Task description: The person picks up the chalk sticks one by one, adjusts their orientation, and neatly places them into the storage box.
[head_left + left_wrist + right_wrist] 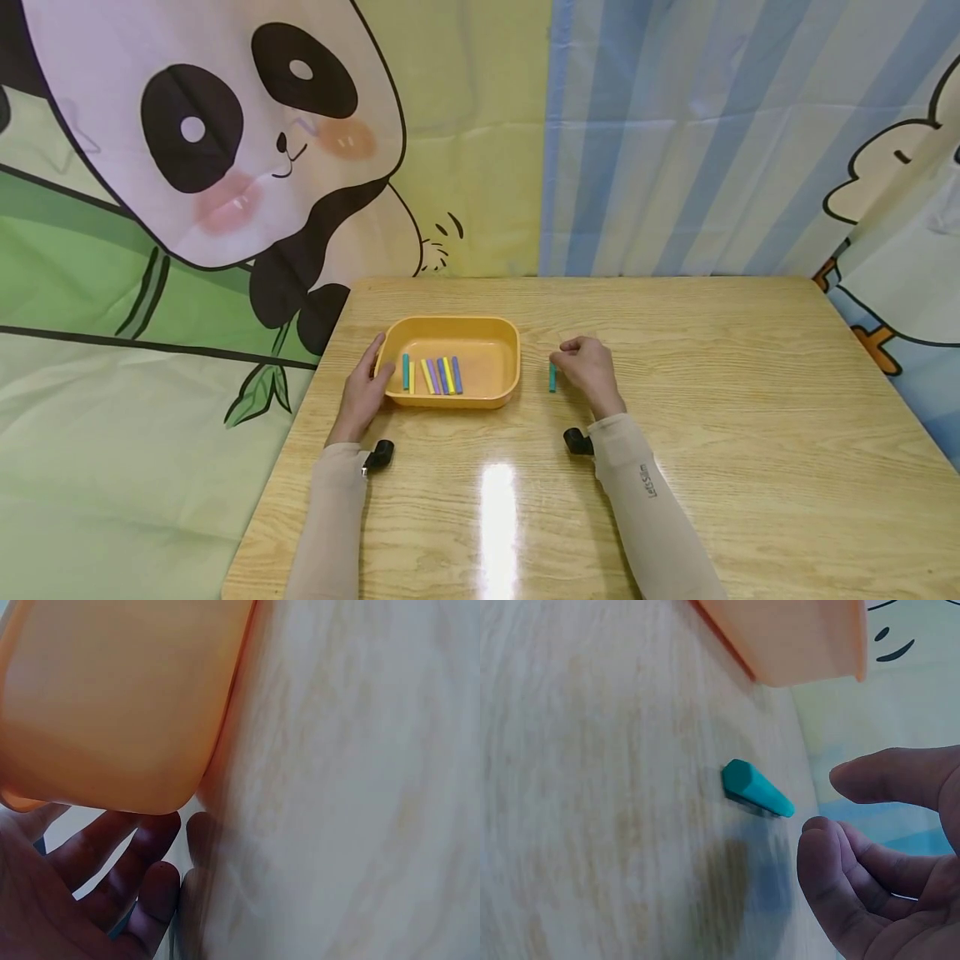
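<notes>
A yellow-orange plastic tray (491, 398) lies toward the table's far left. My left hand (363, 400) grips its left end, thumb over the rim and fingers along the outer wall. From the left wrist, fingertips (159, 832) show against the orange wall. Several thin coloured sticks (431, 377) in teal, yellow, purple and blue lie inside the tray. To its right, a teal six-sided stick (754, 787) lies on the table. My right hand (587, 371) hovers beside that stick, thumb and fingers parted with nothing between them, as the right wrist view shows.
The wooden table (750, 400) extends to the right and toward me. Behind its far edge hangs a curtain (480, 142) printed with a panda and blue stripes. A small black camera (577, 442) sits at each wrist.
</notes>
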A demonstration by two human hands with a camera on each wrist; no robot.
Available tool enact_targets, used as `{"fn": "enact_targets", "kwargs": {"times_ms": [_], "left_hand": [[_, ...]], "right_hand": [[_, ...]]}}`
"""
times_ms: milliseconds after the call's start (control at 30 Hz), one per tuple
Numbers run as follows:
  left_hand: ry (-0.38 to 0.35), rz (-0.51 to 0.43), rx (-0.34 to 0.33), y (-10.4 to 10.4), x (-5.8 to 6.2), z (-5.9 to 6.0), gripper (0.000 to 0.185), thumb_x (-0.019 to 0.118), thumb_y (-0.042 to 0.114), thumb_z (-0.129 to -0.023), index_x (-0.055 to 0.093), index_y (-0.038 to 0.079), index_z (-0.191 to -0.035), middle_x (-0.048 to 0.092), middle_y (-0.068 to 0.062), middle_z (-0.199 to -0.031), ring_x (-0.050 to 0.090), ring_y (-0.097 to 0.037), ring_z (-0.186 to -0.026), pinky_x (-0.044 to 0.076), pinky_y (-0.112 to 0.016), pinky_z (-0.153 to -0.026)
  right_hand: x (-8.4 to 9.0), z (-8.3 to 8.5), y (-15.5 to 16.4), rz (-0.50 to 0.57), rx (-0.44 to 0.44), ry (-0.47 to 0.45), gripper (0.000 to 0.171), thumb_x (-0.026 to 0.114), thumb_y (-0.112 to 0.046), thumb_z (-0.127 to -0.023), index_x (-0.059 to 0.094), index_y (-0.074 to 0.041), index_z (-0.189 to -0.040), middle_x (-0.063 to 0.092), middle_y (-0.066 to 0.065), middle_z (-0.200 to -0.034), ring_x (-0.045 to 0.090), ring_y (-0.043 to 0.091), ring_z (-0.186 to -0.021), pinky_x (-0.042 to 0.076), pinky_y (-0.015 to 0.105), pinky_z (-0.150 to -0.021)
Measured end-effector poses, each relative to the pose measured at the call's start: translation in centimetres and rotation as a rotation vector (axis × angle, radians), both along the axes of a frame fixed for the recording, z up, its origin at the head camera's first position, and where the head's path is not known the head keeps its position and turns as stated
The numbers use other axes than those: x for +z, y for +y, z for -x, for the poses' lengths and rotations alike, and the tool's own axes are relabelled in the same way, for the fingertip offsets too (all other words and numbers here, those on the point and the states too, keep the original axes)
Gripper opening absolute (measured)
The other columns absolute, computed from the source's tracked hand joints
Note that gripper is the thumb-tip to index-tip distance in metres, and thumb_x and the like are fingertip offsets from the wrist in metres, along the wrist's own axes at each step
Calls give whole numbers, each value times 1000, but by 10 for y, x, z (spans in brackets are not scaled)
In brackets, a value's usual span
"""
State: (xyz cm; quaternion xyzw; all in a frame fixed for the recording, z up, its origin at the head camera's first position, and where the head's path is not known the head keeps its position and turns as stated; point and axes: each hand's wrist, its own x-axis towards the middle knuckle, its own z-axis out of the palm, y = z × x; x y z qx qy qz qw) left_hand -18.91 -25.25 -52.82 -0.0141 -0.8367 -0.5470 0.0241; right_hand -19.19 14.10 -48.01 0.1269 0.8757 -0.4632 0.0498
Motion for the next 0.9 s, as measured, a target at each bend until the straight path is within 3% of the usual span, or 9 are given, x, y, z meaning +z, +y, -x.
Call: {"fn": "enact_targets", "kwargs": {"times_ms": [200,433,600,767,900], "left_hand": [[-10,-1,6,1,1,0,60,51,36,-106,28,35,-161,25,4,-165,25,-22,-150,28,-47,-120],[-17,-1,10,1,1,0,60,51,37,-106,28,38,-161,25,6,-165,24,-22,-151,28,-46,-120],[-24,-7,12,1,0,0,60,51,36,-106,28,37,-161,25,4,-165,26,-23,-150,29,-47,-119],[-31,-15,14,2,1,0,59,51,34,-106,28,37,-161,24,6,-165,23,-21,-151,27,-46,-120],[-27,-9,16,2,1,0,60,51,35,-106,28,36,-161,25,5,-165,24,-22,-151,27,-47,-120]], "right_hand": [[-5,-2,-1,-11,1,3,36,69,-24,-91,67,-2,-120,66,15,-115,61,28,-100,54,39,-82],[-8,-2,-3,-25,31,-7,32,70,-22,-92,67,-1,-116,67,13,-106,62,24,-89,54,32,-73],[-11,-2,-4,-41,50,-19,33,69,-22,-93,66,0,-117,68,14,-109,64,24,-91,56,33,-75],[-13,-1,-7,-91,32,-6,29,69,-21,-91,68,-1,-112,68,14,-109,63,25,-92,55,34,-75],[-15,-1,-9,-96,21,-13,21,66,-16,-91,67,-1,-107,68,13,-101,64,23,-83,55,32,-72]]}}
